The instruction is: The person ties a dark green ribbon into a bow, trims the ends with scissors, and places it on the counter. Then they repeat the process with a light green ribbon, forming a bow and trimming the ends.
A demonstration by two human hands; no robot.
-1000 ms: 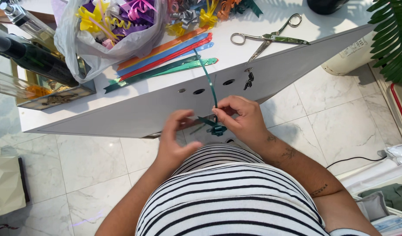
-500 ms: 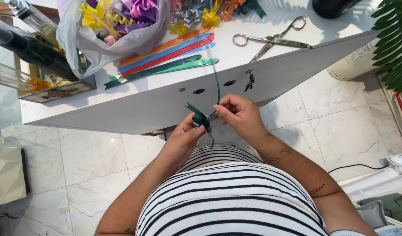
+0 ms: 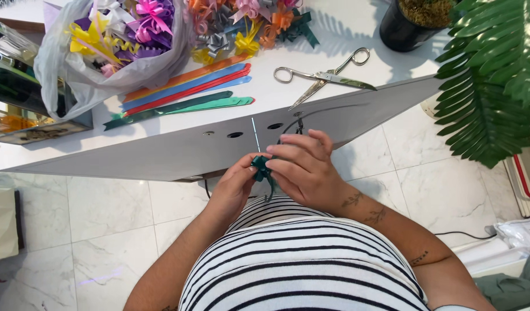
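green ribbon bow pinched between both hands at the worktop edge

a small dark green ribbon bow [image 3: 260, 167] is held in front of the striped shirt, just below the near edge of the white worktop [image 3: 161, 152]. the left hand [image 3: 233, 187] is closed on the bow from the left with its fingertips, and the right hand [image 3: 304, 167] is clamped on it from the right, the fingers curled over its top. the two hands are brought together, touching around the bow. a thin pale ribbon strand [image 3: 254, 133] is seen rising from the bow over the worktop edge.

on the worktop, a fan of flat ribbon strips [image 3: 184, 95] in orange, blue, red and green is laid well beyond the hands. a pair of silver scissors [image 3: 322, 76] is laid to the right of the strips, blades shut. a clear plastic bag [image 3: 112, 49] filled with finished bows in purple, yellow and pink is set at the far left, and loose bows [image 3: 248, 26] are piled beside it. a dark plant pot [image 3: 412, 26] is placed at the far right, with green fern leaves [image 3: 495, 80] hanging over the tiled floor [image 3: 92, 230].
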